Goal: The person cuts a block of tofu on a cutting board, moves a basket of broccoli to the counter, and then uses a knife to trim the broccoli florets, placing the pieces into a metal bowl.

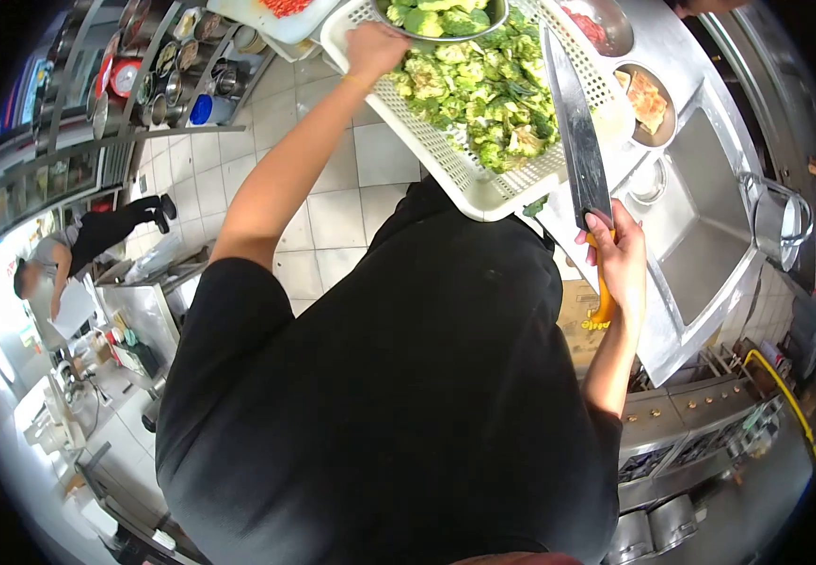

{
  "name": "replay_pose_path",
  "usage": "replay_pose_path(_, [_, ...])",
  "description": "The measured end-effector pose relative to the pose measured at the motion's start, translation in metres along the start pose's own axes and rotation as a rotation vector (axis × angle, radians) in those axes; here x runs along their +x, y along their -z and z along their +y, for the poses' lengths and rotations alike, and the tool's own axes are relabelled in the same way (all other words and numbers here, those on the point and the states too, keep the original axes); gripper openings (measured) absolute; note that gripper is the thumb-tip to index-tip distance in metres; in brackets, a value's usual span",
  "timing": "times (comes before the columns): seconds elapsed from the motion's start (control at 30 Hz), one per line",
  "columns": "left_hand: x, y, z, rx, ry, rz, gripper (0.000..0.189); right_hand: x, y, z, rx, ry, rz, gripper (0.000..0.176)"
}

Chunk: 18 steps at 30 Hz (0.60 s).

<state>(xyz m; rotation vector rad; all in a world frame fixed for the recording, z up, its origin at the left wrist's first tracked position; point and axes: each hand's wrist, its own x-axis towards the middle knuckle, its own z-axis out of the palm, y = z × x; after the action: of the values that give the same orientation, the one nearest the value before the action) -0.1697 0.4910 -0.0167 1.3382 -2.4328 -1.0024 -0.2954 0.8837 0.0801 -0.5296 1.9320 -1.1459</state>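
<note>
My right hand [621,250] is wrapped round the orange handle of a large knife [577,132], its long blade pointing up across the right side of a cream plastic basket [460,184]. Chopped broccoli [483,89] covers much of the basket's bottom. At the basket's upper left, my left hand [377,49] is closed beside the rim of a metal bowl [446,38] holding larger green florets. What its fingers grip is too small to make out.
A bowl of orange-brown food [648,102] and a bowl of red food [601,28] stand right of the basket. A metal sink [709,217] lies further right. Chopped red pieces [286,7] rest on a white board. Another person [60,254] stands far left.
</note>
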Motion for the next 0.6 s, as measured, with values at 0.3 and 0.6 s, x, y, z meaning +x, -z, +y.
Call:
replay_pose_path(0.3, [0.020,-0.028,-0.028,0.095,-0.088,0.074,0.042,0.004,0.001,0.001,0.067,-0.025,-0.020,0.018])
replay_pose_path(0.6, [0.003,-0.024,-0.014,-0.120,0.082,0.070,0.032,-0.001,0.007,-0.007,0.047,-0.003,-0.033,0.016])
